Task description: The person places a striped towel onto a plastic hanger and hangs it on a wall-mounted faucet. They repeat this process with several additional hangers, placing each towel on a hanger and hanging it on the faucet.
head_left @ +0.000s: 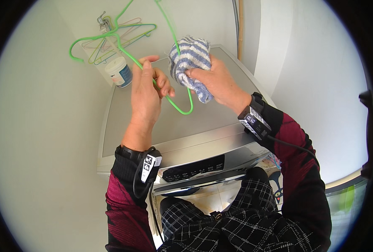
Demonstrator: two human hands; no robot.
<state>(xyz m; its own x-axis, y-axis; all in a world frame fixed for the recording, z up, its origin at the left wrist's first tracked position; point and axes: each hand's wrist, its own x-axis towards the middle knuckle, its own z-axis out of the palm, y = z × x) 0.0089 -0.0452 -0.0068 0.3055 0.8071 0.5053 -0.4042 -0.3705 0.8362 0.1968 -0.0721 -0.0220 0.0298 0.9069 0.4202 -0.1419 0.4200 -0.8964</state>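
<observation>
My left hand [144,86] is closed around one arm of a green clothes hanger [184,112], which is tilted above a grey appliance lid. The hanger's hook points to the left, and its far end runs out at the top of the view. In my right hand [226,86] is a bunched blue-and-white striped cloth [195,54], pinched with the thumb on top. The cloth is wrapped against the hanger's long bar, which goes in at its top and comes out below. Fingers behind the cloth are hidden.
The appliance [123,122] has a silver front with a dark control panel [195,168]. A white tub [118,72] with a blue label stands at its back left. Several thin coloured hangers [138,35] hang from a wall hook [104,20]. Walls close in on both sides.
</observation>
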